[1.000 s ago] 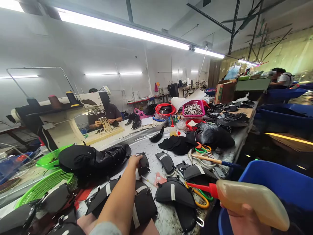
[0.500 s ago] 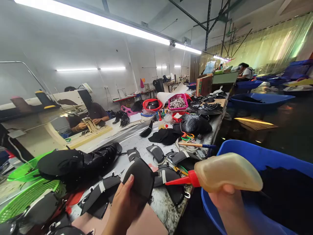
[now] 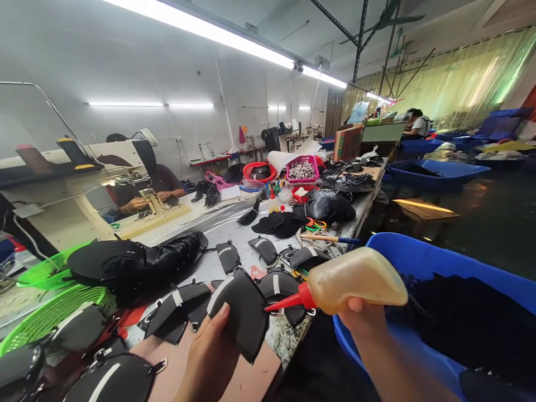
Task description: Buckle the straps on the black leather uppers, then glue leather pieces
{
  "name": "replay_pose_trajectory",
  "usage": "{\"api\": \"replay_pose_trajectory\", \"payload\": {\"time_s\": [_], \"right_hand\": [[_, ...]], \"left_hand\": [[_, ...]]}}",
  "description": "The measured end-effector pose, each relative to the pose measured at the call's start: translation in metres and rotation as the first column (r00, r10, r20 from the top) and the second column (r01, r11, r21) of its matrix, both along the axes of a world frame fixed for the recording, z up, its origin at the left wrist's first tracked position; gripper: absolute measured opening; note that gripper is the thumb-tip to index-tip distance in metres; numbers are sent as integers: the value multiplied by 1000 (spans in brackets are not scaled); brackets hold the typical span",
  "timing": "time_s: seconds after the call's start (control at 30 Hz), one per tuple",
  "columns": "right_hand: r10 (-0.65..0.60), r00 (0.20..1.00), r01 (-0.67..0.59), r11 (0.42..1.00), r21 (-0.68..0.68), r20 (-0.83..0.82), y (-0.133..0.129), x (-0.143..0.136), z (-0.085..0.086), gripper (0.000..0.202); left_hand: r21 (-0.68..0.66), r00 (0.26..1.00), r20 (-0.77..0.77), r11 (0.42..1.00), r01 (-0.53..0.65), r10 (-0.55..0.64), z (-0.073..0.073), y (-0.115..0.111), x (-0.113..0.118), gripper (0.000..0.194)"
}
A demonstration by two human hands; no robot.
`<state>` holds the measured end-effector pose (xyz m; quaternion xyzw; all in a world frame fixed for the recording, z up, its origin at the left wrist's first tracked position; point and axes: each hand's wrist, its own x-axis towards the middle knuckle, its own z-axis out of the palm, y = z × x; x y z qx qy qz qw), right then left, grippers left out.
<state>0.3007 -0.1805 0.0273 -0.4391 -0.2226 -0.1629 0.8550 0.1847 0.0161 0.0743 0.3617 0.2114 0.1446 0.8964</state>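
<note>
My left hand (image 3: pixel 209 349) grips a dark grey, curved, padded piece (image 3: pixel 243 308) with a pale strip along its upper left edge, the thumb lying on its face. In my right hand (image 3: pixel 363 325) is a cloudy plastic squeeze bottle (image 3: pixel 360 277) with amber liquid inside, held nearly level. Its long red nozzle (image 3: pixel 288 301) points left, and the tip is at the right edge of the held piece; whether it touches I cannot tell. More such pieces with pale strips and small buckles lie about, among them one at lower left (image 3: pixel 111 379) and one behind my left hand (image 3: pixel 178 304).
A blue tub (image 3: pixel 419 251) holding black material stands right of the table. Green baskets (image 3: pixel 79 298) and a bulky black bundle (image 3: pixel 138 265) are at left. A brush-like wooden-handled tool (image 3: pixel 329 238) lies farther back. Across the table a person (image 3: pixel 163 181) works at a sewing machine.
The bottle has moved left and its nozzle tip has come to the right edge of the held piece. That piece has turned slightly. The whole view has shifted a little.
</note>
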Motion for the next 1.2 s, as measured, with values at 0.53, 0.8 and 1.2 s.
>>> {"api": "replay_pose_trajectory", "payload": {"time_s": [0.53,0.8,1.2], "right_hand": [[1,1000,-1,1000,18,10,3,-4,10,30],[-66,998,67,997,47,-13,10,-11,19,32],[36,998,-37,999,-22,-56,-5,-5,-23,43]], "left_hand": [[22,998,-62,999,33,-31,5,-4,-7,20],[8,996,-51,998,-67,67,15,-12,-6,19],[-24,999,12,999,-31,32,3,-7,-2,27]]}}
